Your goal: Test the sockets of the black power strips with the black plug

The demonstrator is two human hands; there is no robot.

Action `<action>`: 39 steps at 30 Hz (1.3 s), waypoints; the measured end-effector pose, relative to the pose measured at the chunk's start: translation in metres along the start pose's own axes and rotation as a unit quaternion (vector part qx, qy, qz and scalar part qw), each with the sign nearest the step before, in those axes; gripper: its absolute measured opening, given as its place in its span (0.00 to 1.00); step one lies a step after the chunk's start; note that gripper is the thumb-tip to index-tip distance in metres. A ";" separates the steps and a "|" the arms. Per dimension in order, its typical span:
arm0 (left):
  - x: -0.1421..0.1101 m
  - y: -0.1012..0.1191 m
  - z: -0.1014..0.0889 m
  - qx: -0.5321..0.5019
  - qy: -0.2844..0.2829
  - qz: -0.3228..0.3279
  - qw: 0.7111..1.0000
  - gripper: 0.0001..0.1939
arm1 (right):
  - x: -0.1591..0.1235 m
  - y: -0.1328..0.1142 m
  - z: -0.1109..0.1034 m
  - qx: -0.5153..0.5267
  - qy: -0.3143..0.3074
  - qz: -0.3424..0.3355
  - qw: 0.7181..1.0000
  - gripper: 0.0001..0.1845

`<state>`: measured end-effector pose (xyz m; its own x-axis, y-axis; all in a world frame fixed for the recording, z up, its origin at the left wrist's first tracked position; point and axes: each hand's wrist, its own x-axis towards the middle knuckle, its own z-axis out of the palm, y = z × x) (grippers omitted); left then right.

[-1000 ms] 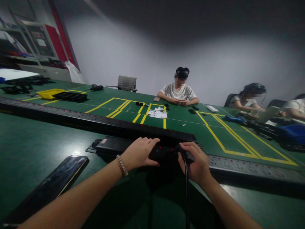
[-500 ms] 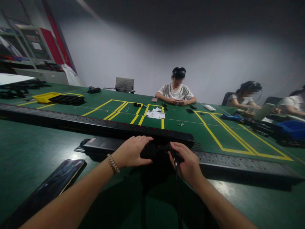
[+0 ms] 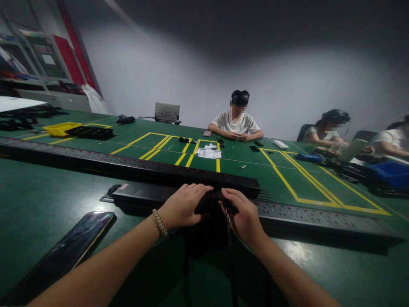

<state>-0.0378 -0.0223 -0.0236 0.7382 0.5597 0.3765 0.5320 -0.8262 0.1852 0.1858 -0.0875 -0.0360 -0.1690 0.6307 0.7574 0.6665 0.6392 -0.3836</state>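
Two long black power strips lie across the green table. My left hand, with a beaded bracelet on its wrist, is closed around the nearer power strip, fingers over its far side and thumb at the near side. Just to the right, my right hand pinches a black plug against the top of that strip. A black cable hangs from the plug toward me. How far the plug sits in a socket is hidden by my fingers and shadow. Right behind runs the other power strip.
A phone lies at the near left. Farther back are a yellow tray, a black tray, white papers and a blue bin. Across the table a person sits; others sit at the right.
My left hand has slid right along the strip. My right hand has shifted slightly left with the plug and cable, so the two hands are closer together.
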 end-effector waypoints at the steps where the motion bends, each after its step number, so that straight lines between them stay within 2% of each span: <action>1: 0.000 0.000 0.000 0.000 0.001 -0.002 1.000 0.37 | 0.000 0.000 0.001 0.002 0.001 -0.001 1.000 0.16; 18: 0.000 0.002 0.000 -0.002 0.005 -0.005 1.000 0.35 | 0.004 -0.011 -0.003 -0.009 -0.025 -0.005 1.000 0.16; 29: 0.000 0.001 0.000 -0.004 0.005 0.006 1.000 0.33 | 0.009 -0.019 -0.004 -0.057 -0.094 -0.012 0.994 0.19; 39: 0.000 0.001 0.001 0.001 0.002 0.005 1.000 0.34 | 0.011 -0.017 -0.005 -0.030 -0.074 0.010 0.997 0.16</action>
<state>-0.0371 -0.0230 -0.0243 0.7421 0.5510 0.3816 0.5252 -0.8318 0.1797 0.1763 -0.0939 -0.0181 -0.2571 0.7033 0.6627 0.7123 0.6014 -0.3618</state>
